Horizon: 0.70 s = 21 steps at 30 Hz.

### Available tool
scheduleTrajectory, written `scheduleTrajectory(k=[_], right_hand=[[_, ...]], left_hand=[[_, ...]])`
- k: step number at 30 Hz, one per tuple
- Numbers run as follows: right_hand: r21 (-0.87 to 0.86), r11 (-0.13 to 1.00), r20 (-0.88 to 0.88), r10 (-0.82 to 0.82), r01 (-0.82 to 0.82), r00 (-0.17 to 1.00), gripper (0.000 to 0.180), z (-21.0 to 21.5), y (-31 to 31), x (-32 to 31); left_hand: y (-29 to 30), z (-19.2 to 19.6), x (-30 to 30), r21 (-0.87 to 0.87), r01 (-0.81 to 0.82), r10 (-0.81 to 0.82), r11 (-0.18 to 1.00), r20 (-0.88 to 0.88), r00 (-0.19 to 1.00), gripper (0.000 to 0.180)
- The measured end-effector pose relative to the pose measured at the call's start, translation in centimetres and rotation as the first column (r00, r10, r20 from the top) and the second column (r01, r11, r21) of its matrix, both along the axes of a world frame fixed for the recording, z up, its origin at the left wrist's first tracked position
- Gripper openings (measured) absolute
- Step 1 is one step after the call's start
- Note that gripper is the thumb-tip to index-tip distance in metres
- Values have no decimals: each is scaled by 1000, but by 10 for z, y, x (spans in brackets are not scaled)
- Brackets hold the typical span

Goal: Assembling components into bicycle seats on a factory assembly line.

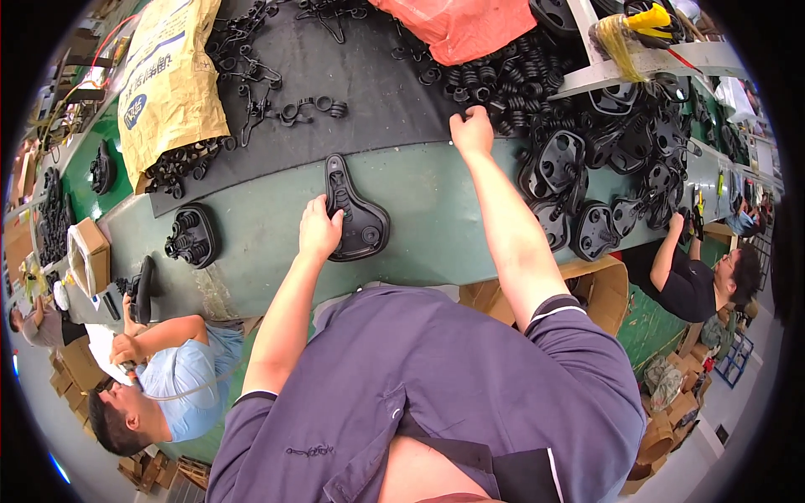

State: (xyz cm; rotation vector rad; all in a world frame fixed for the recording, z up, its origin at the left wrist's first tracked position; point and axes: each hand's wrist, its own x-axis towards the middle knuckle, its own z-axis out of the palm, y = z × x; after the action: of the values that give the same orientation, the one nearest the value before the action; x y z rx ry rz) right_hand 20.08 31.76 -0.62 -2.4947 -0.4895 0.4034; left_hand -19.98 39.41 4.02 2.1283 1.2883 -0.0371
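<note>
A black bicycle saddle (362,225) lies underside up on the green bench in front of me, its narrow nose pointing away. My left hand (318,230) grips its left edge, with the thumb over the underside. Farther right, my right hand (472,132) reaches to the near edge of a heap of small black ribbed spring-like parts (507,84). Its fingers are curled together, and whatever they hold is hidden. Another saddle (195,235), with black springs on it, rests to the left.
A yellow paper sack (172,84) spills black parts at left. Wire parts (306,109) lie on a black mat (369,101). An orange-red bag (461,25) sits at the back. Saddles (560,163) are piled right, by a white metal frame (654,60). Co-workers (168,386) work at both sides.
</note>
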Motion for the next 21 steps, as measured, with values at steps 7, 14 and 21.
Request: scheduleTrajectory(k=[7, 14, 21], right_hand=[[-194, 979, 118, 88, -64, 989, 79, 59, 25, 22], [-20, 999, 135, 41, -38, 990, 51, 27, -10, 13], [271, 749, -47, 638, -604, 769, 47, 91, -54, -124]], left_hand=[[-26, 19, -28, 140, 124, -134, 982, 65, 989, 45], [-22, 27, -42, 116, 108, -121, 987, 111, 986, 37], [-28, 56, 3, -314, 90, 100, 945, 540, 836, 46]])
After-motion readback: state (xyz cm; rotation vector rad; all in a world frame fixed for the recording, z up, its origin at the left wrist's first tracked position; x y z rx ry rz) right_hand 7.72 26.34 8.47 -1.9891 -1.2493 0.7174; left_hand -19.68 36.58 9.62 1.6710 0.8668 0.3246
